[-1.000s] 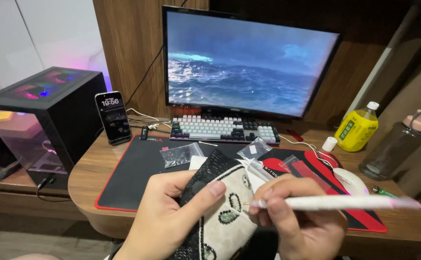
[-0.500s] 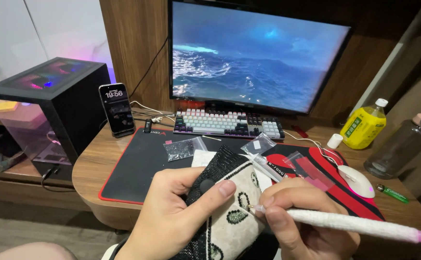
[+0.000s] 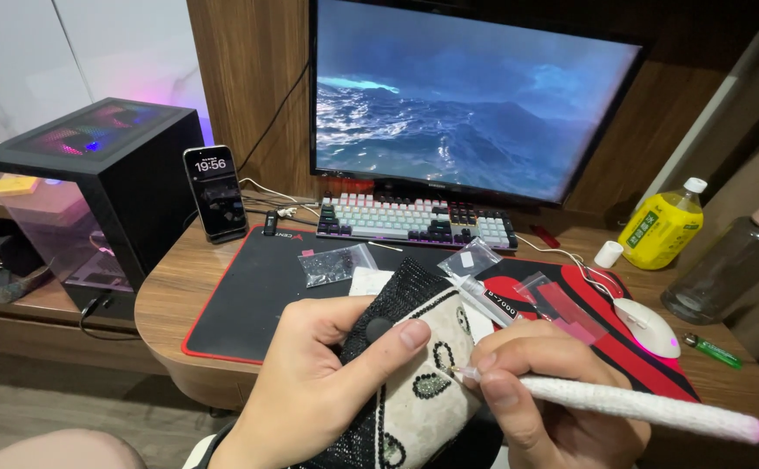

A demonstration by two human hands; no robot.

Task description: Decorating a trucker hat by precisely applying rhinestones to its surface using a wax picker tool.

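Note:
My left hand (image 3: 314, 386) grips a small pouch (image 3: 414, 386), cream with dark oval stones and a black beaded edge, thumb pressed across its front. My right hand (image 3: 540, 399) holds a white cloth-wrapped pen tool (image 3: 649, 406) like a pencil, its fine tip touching the cream face of the pouch. Both hands hover at the front edge of the desk, above the black and red desk mat (image 3: 249, 291). Just beyond the pouch lie a clear bag of dark beads (image 3: 336, 263), another small clear bag (image 3: 471, 258) and a tube of glue (image 3: 492, 300).
A monitor (image 3: 471, 95) stands behind a keyboard (image 3: 419, 221). A phone (image 3: 216, 193) leans on a stand beside a black computer case (image 3: 93, 187) at left. At right are a white mouse (image 3: 653, 327), a green lighter (image 3: 714, 350), a yellow bottle (image 3: 662, 227) and a clear bottle (image 3: 735, 260).
The view has shifted down and closer to the desk. My right hand has tilted the pen tool lower to the right, and its tip now touches the pouch.

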